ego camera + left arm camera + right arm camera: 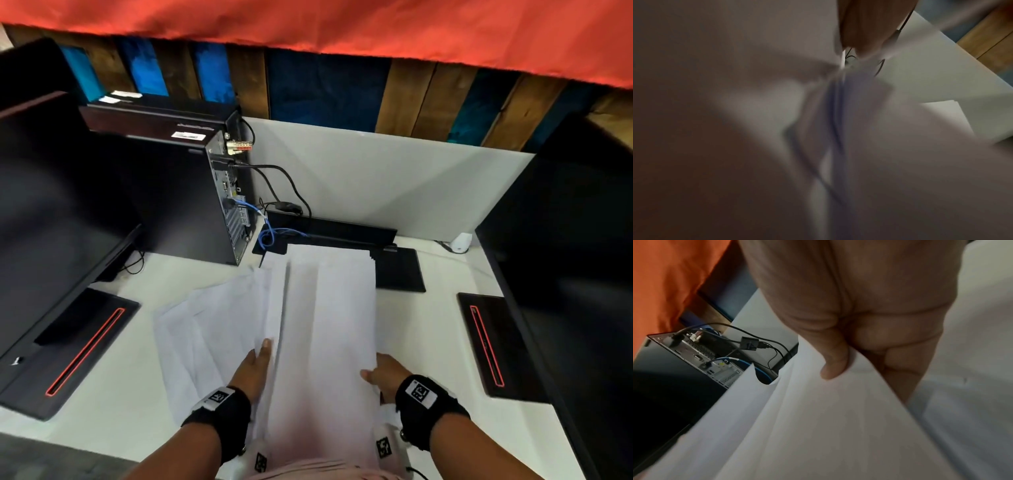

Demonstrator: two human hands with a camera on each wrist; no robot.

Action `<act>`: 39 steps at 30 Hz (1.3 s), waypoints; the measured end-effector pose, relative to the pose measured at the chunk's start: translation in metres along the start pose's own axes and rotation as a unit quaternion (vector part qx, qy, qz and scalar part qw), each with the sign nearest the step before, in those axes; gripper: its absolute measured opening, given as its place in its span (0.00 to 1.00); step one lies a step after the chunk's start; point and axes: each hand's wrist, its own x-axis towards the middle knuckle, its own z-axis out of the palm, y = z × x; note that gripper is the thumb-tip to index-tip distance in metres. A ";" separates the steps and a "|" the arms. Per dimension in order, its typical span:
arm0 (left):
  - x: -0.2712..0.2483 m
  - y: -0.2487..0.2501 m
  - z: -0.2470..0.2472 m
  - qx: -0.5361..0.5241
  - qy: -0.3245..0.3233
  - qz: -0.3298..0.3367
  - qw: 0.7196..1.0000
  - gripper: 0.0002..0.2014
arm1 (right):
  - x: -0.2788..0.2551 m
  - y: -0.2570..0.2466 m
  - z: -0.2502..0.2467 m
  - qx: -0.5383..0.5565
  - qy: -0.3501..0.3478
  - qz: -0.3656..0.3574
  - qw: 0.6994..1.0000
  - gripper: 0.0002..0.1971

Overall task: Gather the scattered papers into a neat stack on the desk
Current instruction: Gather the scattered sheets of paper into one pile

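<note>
1. Two hands work one batch of white papers in the middle of the white table, between two black monitor bases and in front of a black computer tower.
2. Most sheets form a lifted bundle whose long axis runs away from the person toward the back of the table; looser sheets fan out to the left, flat on the table and skewed.
3. The right hand grasps the bundle's right edge near its closest corner; the right wrist view shows its thumb on top of the paper and its fingers curled beneath.
4. The left hand lies along the bundle's left side with fingers extended. The left wrist view is too blurred to show whether anything is pinched, so I cannot tell its grip.
5. Paper like this is probably light, limp and slippery sheet on sheet: the bundle already bows, and loose sheets could slide out or crease.
6. Holding both long edges and tapping a short edge on the table would likely square it best.
</note>
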 end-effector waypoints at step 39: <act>0.013 -0.047 -0.084 0.073 0.259 -0.079 0.960 0.19 | 0.006 -0.001 -0.020 -0.178 0.239 0.000 0.954 0.30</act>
